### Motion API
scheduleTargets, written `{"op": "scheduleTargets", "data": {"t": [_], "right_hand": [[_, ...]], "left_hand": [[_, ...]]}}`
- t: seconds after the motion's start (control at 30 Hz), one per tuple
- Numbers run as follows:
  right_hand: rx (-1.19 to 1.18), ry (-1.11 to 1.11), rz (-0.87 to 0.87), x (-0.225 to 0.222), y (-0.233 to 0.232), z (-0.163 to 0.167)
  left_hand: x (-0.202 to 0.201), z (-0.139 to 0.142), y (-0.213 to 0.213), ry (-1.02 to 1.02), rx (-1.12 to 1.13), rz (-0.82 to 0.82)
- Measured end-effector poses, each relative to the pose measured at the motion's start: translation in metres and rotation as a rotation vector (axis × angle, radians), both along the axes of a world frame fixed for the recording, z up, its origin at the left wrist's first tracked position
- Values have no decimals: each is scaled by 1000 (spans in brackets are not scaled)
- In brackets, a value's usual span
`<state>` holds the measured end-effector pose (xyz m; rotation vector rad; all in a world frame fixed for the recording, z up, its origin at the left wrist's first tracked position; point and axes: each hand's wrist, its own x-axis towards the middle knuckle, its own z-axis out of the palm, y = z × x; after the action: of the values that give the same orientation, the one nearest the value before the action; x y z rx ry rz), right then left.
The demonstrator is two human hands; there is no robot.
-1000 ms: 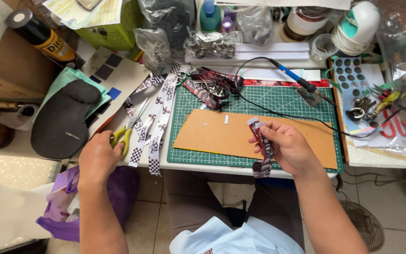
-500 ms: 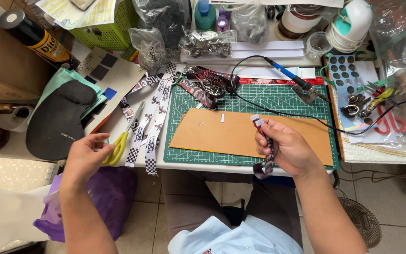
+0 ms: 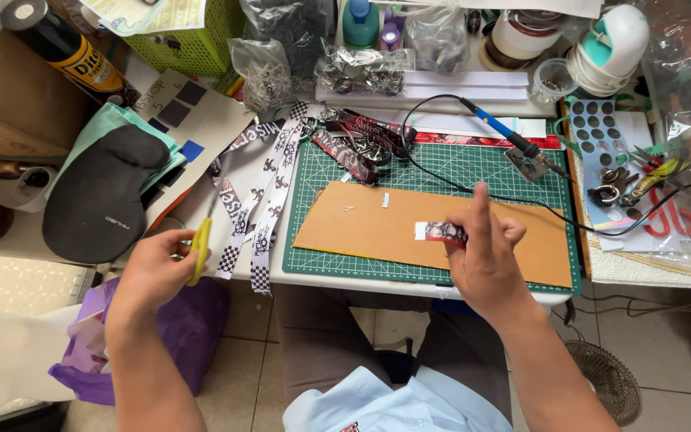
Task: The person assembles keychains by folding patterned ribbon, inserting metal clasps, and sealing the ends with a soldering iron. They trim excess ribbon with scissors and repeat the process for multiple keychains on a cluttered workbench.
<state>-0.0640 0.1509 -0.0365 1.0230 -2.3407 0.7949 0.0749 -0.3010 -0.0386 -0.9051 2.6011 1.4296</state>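
My left hand (image 3: 152,270) grips yellow-handled scissors (image 3: 199,250) at the table's front left edge, beside the hanging ends of checkered printed lanyard straps (image 3: 261,200). My right hand (image 3: 485,256) holds a short piece of printed strap (image 3: 440,232) over a brown cardboard sheet (image 3: 361,228) that lies on the green cutting mat (image 3: 441,164). The index finger of that hand points up. A bundle of dark red lanyards with metal clips (image 3: 361,144) lies at the mat's far left corner.
A blue-handled soldering iron (image 3: 505,138) with a black cable rests on the mat's far right. A black mouse pad (image 3: 101,204) lies left. Bags of metal clips (image 3: 361,70), tape rolls (image 3: 521,36), red scissors (image 3: 669,212) and a purple bag (image 3: 201,320) surround the work area.
My left hand took the yellow scissors off the table and drew them toward the front edge. My right hand turned the strap piece from upright to lying sideways over the cardboard.
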Motion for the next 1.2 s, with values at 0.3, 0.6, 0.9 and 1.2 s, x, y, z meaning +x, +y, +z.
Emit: {"op": "scheduleTargets", "data": {"t": [0.3, 0.6, 0.9, 1.2], "right_hand": [[22, 230, 80, 5, -29, -22], [66, 269, 147, 23, -46, -29], [245, -95, 10, -13, 2, -6], [-299, -864, -27, -35, 54, -52]], "left_hand": [[14, -9, 122, 598, 1059, -247], [-50, -3, 214, 518, 1099, 10], [-80, -24, 193, 677, 804, -87], [-107, -37, 207, 590, 722, -31]]}}
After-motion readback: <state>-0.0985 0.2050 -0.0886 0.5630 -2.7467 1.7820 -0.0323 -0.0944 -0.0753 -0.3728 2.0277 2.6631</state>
